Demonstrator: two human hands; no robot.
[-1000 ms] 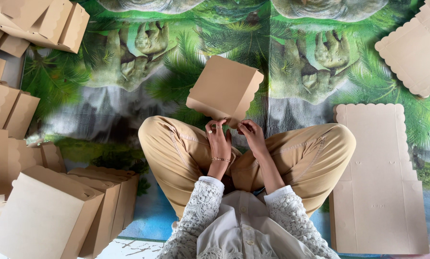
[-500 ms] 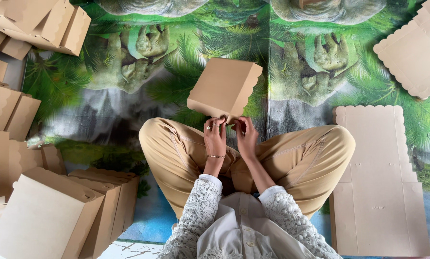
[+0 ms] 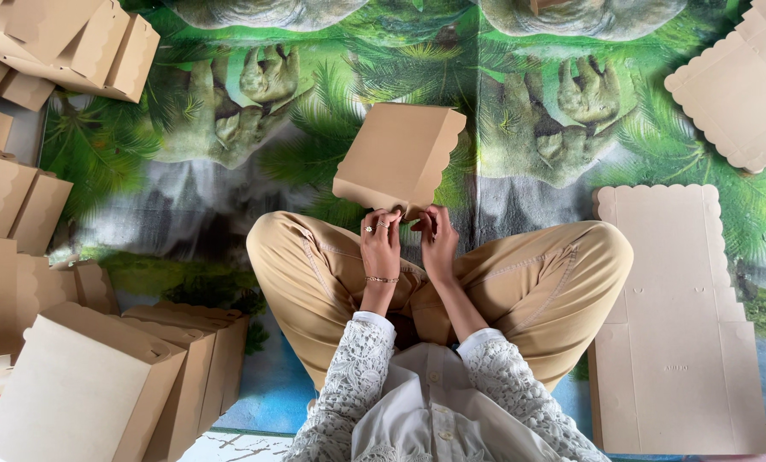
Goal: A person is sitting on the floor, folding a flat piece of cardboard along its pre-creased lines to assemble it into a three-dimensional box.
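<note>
I sit cross-legged in tan trousers on a printed mat. A folded brown cardboard box (image 3: 400, 156) with a scalloped edge is held above my knees, tilted away from me. My left hand (image 3: 380, 242) pinches its near bottom edge; rings and a bracelet show on it. My right hand (image 3: 438, 240) grips the same edge just to the right, fingers curled around the cardboard. Both hands sit close together, almost touching.
Flat unfolded cardboard blanks (image 3: 674, 316) lie stacked at my right, with more at the top right (image 3: 738, 85). Finished folded boxes stand at lower left (image 3: 100, 385), along the left edge (image 3: 11, 205) and at top left (image 3: 66, 43). The mat (image 3: 229, 128) shows green foliage and animals.
The box has tipped slightly and shifted a little left in my hands. Both hands have moved closer together along its near edge.
</note>
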